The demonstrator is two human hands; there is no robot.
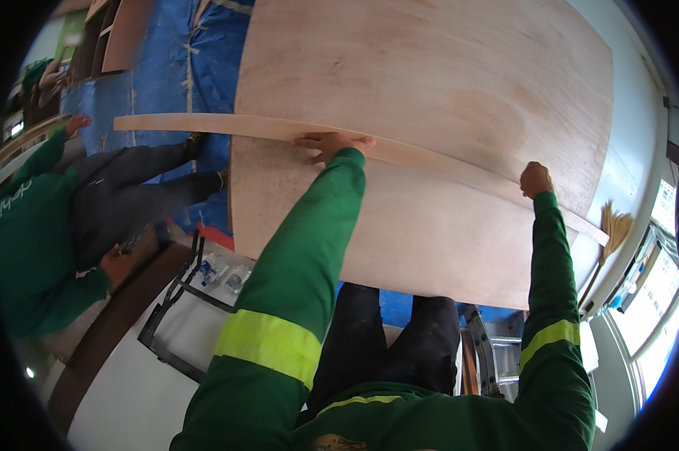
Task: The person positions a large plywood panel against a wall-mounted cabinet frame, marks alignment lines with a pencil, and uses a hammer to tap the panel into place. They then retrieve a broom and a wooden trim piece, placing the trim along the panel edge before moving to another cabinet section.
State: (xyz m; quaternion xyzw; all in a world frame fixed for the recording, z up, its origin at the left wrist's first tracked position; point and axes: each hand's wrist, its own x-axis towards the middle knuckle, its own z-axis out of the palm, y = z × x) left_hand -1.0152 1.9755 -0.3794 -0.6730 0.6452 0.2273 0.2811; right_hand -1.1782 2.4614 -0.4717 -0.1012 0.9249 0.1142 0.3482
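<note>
A long, narrow wooden strip lies across a large plywood sheet, its left end reaching out past the sheet's edge. My left hand is pressed on the strip near its middle, fingers spread and flat. Farther right, my right hand is closed like a fist at the strip's far edge, over the sheet. Whatever its fingers hold, if anything, is hidden.
Blue sheeting covers the floor at the left. A co-worker in a green top is beside the sheet. A black metal frame lies lower left. A straw broom leans at the right; a metal ladder is below the sheet.
</note>
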